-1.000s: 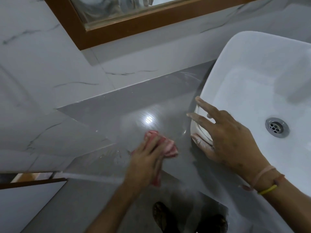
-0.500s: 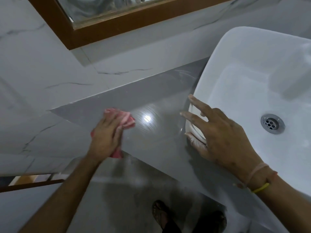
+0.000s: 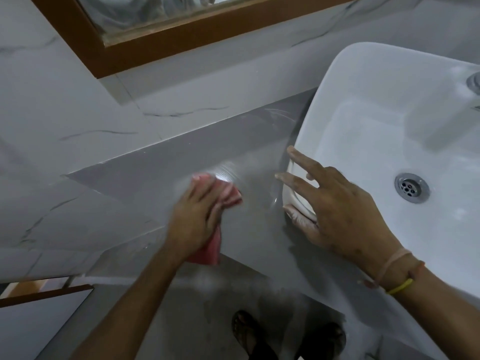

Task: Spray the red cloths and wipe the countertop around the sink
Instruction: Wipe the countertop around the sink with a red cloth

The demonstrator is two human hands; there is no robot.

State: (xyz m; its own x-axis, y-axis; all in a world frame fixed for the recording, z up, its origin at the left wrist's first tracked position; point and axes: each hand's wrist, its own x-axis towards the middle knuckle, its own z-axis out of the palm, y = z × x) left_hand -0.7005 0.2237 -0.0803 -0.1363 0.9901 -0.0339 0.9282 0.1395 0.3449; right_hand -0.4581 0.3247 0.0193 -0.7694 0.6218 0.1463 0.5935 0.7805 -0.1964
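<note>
My left hand (image 3: pixel 196 219) presses a crumpled red cloth (image 3: pixel 210 252) flat on the grey countertop (image 3: pixel 145 167), left of the white sink (image 3: pixel 389 105). The cloth shows past my fingertips and below my palm; its middle is hidden under the hand. My right hand (image 3: pixel 337 214) rests on the sink's left rim with fingers spread, its thumb down on the counter beside the basin, holding nothing. The counter is glossy with a bright light reflection just above the cloth. No spray bottle is in view.
Marble-look wall tiles (image 3: pixel 65 105) meet the counter at the back and left. A wooden-framed mirror (image 3: pixel 181 35) hangs above. The sink drain (image 3: pixel 411 187) is at the right. Below the counter's front edge are the floor and my sandalled feet (image 3: pixel 249 333).
My left hand with the cloth swept left along the counter, then back right towards the sink. My right hand has stayed on the sink rim.
</note>
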